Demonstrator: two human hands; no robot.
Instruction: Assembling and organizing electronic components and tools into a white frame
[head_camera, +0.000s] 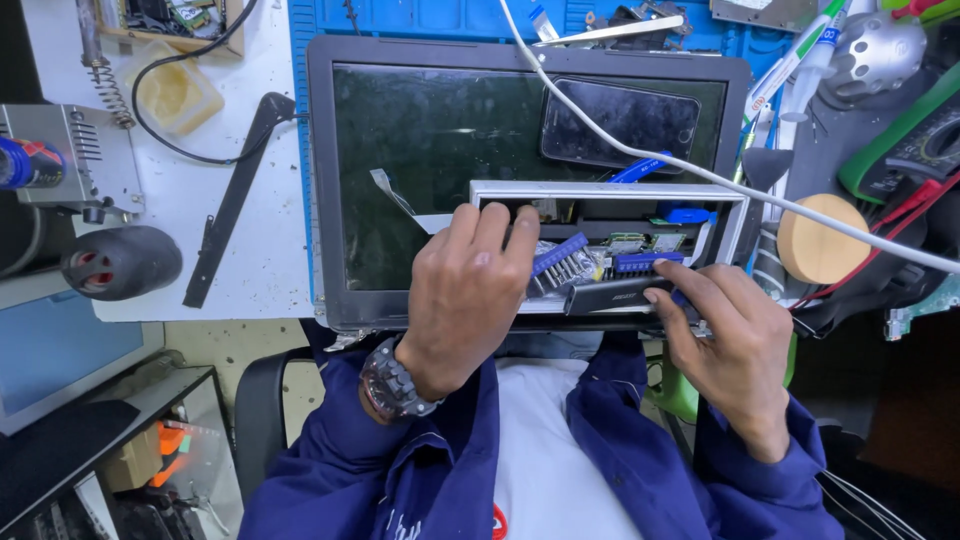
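A laptop lies opened flat, its dark screen (420, 150) facing up, and its silver base (610, 190) stands on edge with the inner boards and blue parts showing. My left hand (465, 295) rests over the left part of the base, fingers curled on its upper rim. My right hand (730, 345) grips the base's lower right corner, thumb on a black bar-shaped part (605, 295). A dark phone (620, 125) lies on the screen. A white cable (700, 175) crosses over the phone and the base.
A black hinge strip (235, 200) and a grey soldering station (70, 155) lie on the white bench at left. A round wooden disc (820, 240), tubes, and a green-edged meter (910, 140) crowd the right. A blue mat (440, 18) lies behind the laptop.
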